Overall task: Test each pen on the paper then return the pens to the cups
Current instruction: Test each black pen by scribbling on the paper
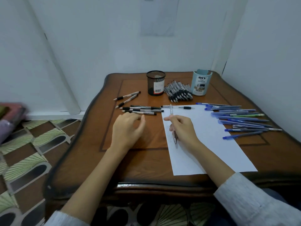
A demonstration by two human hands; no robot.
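Observation:
My right hand [182,129] grips a clear black-grip pen [175,137] with its tip on the left part of the white paper [211,144], beside faint scribbles. My left hand [128,128] hovers with loosely curled fingers, holding nothing, just in front of several black-grip pens [141,110] lying on the table. Another such pen [177,107] lies along the paper's far edge. A packed bunch of black-grip pens [178,92] lies between the black mesh cup [155,83] and the pale blue cup [200,83]. Several blue pens [237,118] lie right of the paper.
The brown wooden table [146,160] has a curved raised rim and stands in a corner of white walls. Two pens [127,97] lie apart at the far left. Patterned floor and a stack of cloth [9,118] are to the left.

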